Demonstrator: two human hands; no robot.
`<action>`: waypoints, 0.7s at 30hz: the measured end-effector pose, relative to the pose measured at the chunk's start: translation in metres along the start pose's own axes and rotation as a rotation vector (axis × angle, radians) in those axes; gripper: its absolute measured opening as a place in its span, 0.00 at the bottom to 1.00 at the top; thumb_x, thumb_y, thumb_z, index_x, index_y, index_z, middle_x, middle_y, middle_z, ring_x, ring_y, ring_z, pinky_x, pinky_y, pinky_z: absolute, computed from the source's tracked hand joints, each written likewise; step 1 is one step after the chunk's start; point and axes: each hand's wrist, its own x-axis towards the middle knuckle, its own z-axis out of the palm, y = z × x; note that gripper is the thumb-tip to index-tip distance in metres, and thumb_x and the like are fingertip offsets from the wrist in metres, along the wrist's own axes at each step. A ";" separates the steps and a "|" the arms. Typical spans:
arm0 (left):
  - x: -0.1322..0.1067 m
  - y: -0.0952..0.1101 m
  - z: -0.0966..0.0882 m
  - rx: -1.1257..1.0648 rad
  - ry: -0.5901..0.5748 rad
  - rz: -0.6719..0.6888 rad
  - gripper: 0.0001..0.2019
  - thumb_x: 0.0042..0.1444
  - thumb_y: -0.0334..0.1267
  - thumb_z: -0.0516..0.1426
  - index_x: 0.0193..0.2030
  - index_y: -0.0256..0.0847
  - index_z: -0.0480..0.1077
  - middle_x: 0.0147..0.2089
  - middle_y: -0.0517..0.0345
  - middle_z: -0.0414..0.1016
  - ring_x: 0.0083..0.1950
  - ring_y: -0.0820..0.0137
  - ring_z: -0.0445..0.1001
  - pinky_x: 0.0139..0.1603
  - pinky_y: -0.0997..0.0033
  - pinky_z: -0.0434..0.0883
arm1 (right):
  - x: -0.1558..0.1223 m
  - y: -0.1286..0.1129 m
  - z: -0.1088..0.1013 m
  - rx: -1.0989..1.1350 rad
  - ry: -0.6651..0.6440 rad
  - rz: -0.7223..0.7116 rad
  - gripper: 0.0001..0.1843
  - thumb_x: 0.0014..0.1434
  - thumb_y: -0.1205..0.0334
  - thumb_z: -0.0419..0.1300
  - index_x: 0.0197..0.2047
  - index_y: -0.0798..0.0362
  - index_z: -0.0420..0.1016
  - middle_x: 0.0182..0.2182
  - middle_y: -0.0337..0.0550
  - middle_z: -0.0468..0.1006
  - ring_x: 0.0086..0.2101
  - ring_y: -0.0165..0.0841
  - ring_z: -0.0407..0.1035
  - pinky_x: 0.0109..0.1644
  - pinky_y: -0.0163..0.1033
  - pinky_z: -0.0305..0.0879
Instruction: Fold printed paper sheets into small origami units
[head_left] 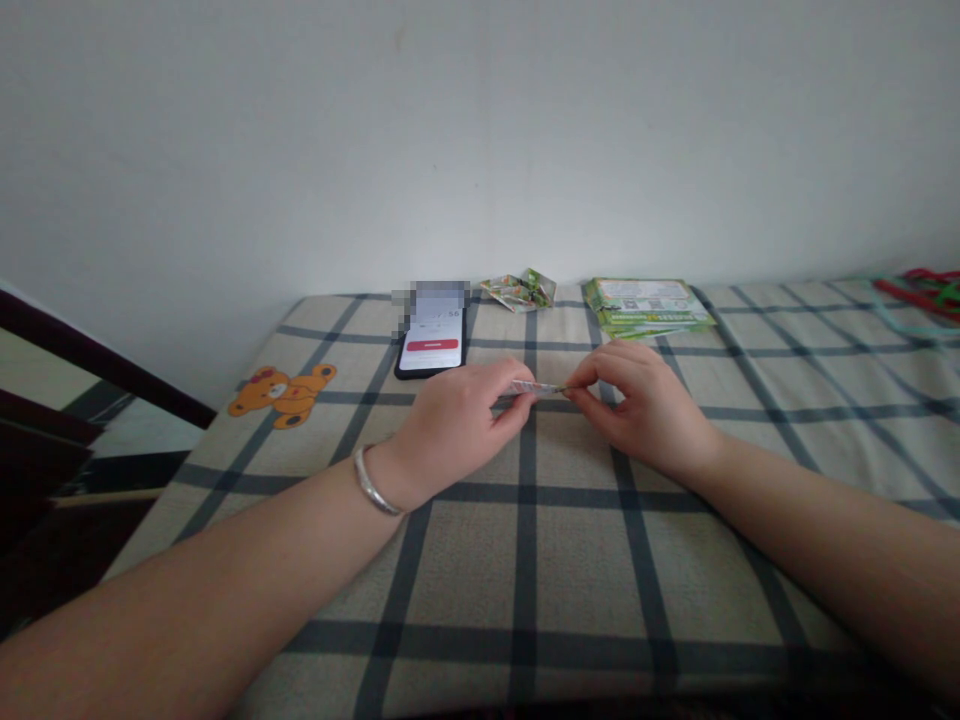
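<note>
A thin strip of folded printed paper (541, 388) stretches between my two hands just above the checked cloth. My left hand (457, 425), with a silver bangle at the wrist, pinches its left part between thumb and fingers. The fingertips of my right hand (637, 400) are closed on the strip's narrow right end. How the paper is folded inside the left grip is hidden. Beyond the hands lies a folded green-and-white paper piece (520, 291). To its right sits a stack of green printed leaflets (651, 305).
A phone (433, 335) with a lit screen lies behind my left hand. An orange bear cut-out (285, 395) is on the checked cloth (480, 570) at left. Red and green cords (930, 292) lie at the far right. A white wall (480, 140) borders the back edge.
</note>
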 end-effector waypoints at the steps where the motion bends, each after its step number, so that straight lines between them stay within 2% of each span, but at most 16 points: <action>1: 0.000 0.000 0.000 -0.025 -0.003 0.016 0.03 0.61 0.34 0.55 0.41 0.40 0.70 0.37 0.61 0.77 0.37 0.71 0.75 0.39 0.72 0.68 | 0.000 0.000 0.000 -0.009 -0.014 -0.017 0.03 0.55 0.70 0.60 0.31 0.53 0.71 0.26 0.40 0.75 0.31 0.34 0.67 0.37 0.40 0.60; 7: -0.001 0.003 -0.001 -0.065 0.000 0.101 0.02 0.60 0.33 0.57 0.39 0.42 0.71 0.37 0.64 0.78 0.38 0.72 0.75 0.39 0.73 0.68 | 0.000 -0.005 -0.001 -0.052 -0.071 -0.082 0.03 0.57 0.69 0.60 0.32 0.54 0.73 0.29 0.43 0.77 0.33 0.36 0.68 0.38 0.41 0.61; 11: 0.000 0.005 -0.002 -0.023 0.031 0.116 0.02 0.60 0.32 0.57 0.37 0.40 0.71 0.35 0.63 0.77 0.36 0.71 0.75 0.38 0.71 0.68 | -0.001 -0.004 -0.001 0.065 -0.077 -0.064 0.02 0.56 0.68 0.60 0.32 0.53 0.73 0.30 0.42 0.77 0.33 0.34 0.69 0.38 0.39 0.63; 16: 0.000 0.005 -0.002 0.000 0.034 0.132 0.02 0.60 0.32 0.57 0.37 0.40 0.71 0.35 0.63 0.77 0.36 0.71 0.75 0.37 0.71 0.67 | 0.000 -0.003 -0.002 0.382 -0.166 0.127 0.06 0.58 0.68 0.57 0.38 0.54 0.75 0.34 0.42 0.79 0.36 0.32 0.72 0.41 0.37 0.66; 21: -0.001 0.005 -0.003 0.040 0.024 0.193 0.03 0.61 0.34 0.56 0.37 0.40 0.71 0.35 0.62 0.77 0.37 0.70 0.75 0.39 0.69 0.68 | 0.003 0.003 0.000 0.683 -0.251 0.329 0.13 0.63 0.58 0.54 0.32 0.53 0.76 0.30 0.41 0.78 0.33 0.31 0.71 0.38 0.37 0.65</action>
